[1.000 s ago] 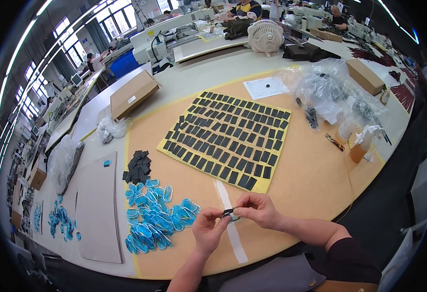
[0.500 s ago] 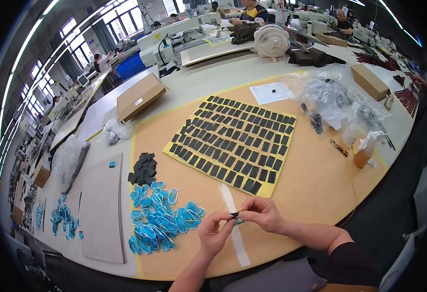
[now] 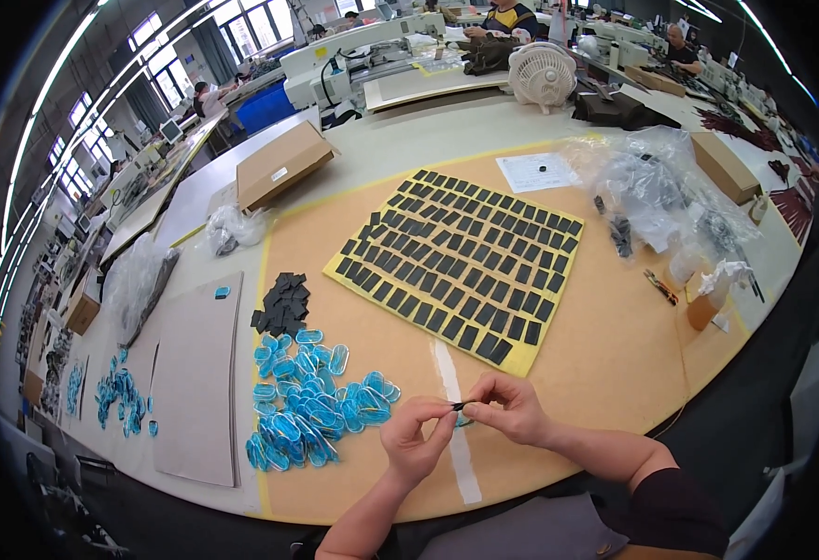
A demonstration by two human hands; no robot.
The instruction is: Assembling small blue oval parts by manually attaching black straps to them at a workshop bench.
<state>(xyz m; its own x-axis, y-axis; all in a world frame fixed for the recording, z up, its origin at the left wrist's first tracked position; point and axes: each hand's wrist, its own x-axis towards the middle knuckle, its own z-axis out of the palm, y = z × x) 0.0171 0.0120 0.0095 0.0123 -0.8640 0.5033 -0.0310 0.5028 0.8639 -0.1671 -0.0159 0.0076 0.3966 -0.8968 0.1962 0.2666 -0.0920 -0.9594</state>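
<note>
I noted the tabletop (image 3: pixel 615 383) and yellow board (image 3: pixel 525 360) sat farther right than in the earlier frame. The left hand (image 3: pixel 416 439) and right hand (image 3: pixel 514 411) kept a narrow, pinching grip; between their fingertips, less of the small black piece (image 3: pixel 459 406) showed. I judged its handling unfinished.

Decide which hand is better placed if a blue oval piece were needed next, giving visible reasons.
Probably the left hand: it is beside the heap of blue oval pieces, while the right hand is farther across. Both hands pinch a small black piece.
</note>
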